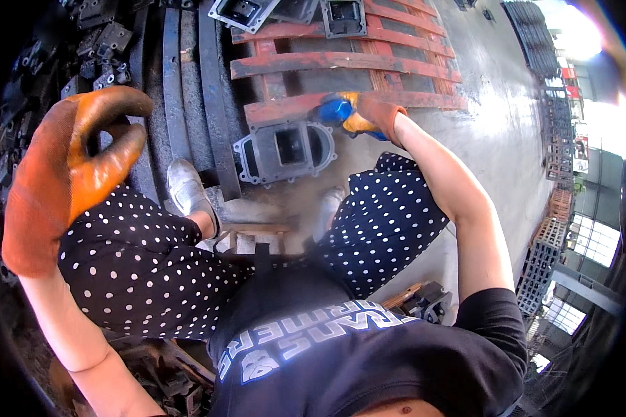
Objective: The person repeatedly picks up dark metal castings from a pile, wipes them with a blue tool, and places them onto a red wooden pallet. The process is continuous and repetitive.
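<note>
My right hand [368,115], in an orange work glove, is wrapped round a blue power tool [335,110]. Its working end is blurred, so I cannot tell its exact kind. Just below and left of the tool lies a grey metal casting [264,149] with a rectangular opening and a flanged rim with bolt holes, by the near edge of a red slatted pallet [313,67]. My left hand [90,156], gloved alike, is raised at the left above my thigh. Its fingers are curved and apart from the thumb, with nothing between them.
More grey castings [344,17] sit on the pallet's far end. Dark metal bars [177,90] run along the left, beside piles of dark metal parts [108,45]. My feet stand either side of the near casting. Stacked crates [539,257] line the right.
</note>
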The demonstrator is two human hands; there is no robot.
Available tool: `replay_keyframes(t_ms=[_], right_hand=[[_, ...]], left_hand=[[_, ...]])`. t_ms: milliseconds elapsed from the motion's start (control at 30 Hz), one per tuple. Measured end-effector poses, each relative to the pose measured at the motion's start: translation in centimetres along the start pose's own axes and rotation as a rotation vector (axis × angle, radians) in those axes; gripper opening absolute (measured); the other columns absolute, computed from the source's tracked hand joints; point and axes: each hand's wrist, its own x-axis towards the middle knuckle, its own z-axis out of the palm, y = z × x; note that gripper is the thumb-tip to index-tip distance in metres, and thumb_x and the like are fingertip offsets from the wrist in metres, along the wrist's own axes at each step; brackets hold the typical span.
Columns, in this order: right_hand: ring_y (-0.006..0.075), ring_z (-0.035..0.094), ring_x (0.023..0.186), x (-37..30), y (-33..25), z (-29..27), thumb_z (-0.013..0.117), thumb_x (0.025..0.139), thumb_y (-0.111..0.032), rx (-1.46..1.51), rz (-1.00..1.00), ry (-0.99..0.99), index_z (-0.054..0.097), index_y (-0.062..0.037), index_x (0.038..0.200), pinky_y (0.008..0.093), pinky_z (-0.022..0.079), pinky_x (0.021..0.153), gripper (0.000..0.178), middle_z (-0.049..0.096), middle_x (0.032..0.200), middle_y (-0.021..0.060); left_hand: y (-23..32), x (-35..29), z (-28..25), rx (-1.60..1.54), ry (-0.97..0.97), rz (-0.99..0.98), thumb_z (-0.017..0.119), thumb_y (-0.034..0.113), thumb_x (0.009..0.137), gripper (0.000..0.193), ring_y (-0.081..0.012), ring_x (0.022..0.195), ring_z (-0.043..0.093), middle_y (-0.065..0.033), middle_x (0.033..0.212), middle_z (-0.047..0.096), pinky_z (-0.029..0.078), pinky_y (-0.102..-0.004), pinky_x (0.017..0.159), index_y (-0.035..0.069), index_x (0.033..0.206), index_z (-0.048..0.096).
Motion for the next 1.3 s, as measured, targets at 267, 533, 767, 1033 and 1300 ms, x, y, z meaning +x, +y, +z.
replay_keyframes(t_ms=[267,533,767,1033,1300], right_hand=[[0.0219,0.062,0.096,-0.4,-1.0,-0.3,0.063,0.082,-0.016,0.001,-0.033,-0.03,0.057,-0.0045,0.124,0.0341,0.047,0.085,0.044,0.066,0.102,0.011],[0.0183,0.061,0.096,-0.1,-1.8,-0.8,0.061,0.083,-0.011,-0.002,-0.086,-0.018,0.056,-0.0049,0.126,0.0326,0.045,0.086,0.043,0.066,0.102,0.008],[0.0151,0.059,0.096,-6.2,-4.4,-2.7,0.058,0.085,-0.007,-0.13,-0.194,0.003,0.055,-0.0054,0.127,0.0313,0.044,0.087,0.042,0.065,0.102,0.0054],[0.0147,0.055,0.073,-7.4,-1.7,5.3,0.075,0.076,-0.032,0.388,-0.247,-0.143,0.063,-0.0155,0.106,0.0316,0.047,0.072,0.036,0.065,0.088,0.0027],[0.0199,0.057,0.076,-9.1,-4.0,4.8,0.072,0.076,-0.019,0.481,-0.446,-0.099,0.062,-0.0137,0.11,0.0336,0.048,0.074,0.035,0.066,0.091,0.0076]], left_hand=[[3.4,2.8,0.2,0.249,-0.046,0.292,0.068,0.009,0.086,0.034,-0.0234,0.101,0.062,-0.0099,0.111,0.063,0.049,-0.0314,0.091,0.003,0.117,0.057],[4.8,4.2,2.7,0.47,0.275,0.306,0.07,0.01,0.078,0.03,-0.0301,0.088,0.059,-0.0128,0.093,0.061,0.046,-0.0378,0.08,0.009,0.108,0.065],[-0.3,5.9,3.6,0.568,0.262,0.357,0.072,0.012,0.08,0.028,-0.0282,0.085,0.064,-0.0128,0.09,0.064,0.051,-0.0353,0.078,0.009,0.106,0.064],[6.5,5.9,4.0,0.561,0.05,0.002,0.065,0.027,0.077,0.029,-0.0374,0.08,0.063,-0.0182,0.079,0.064,0.05,-0.0434,0.069,0.004,0.095,0.065],[5.2,5.1,3.6,0.583,0.072,-0.018,0.068,0.029,0.076,0.032,-0.0339,0.075,0.064,-0.0161,0.078,0.064,0.051,-0.041,0.067,0.006,0.098,0.066]])
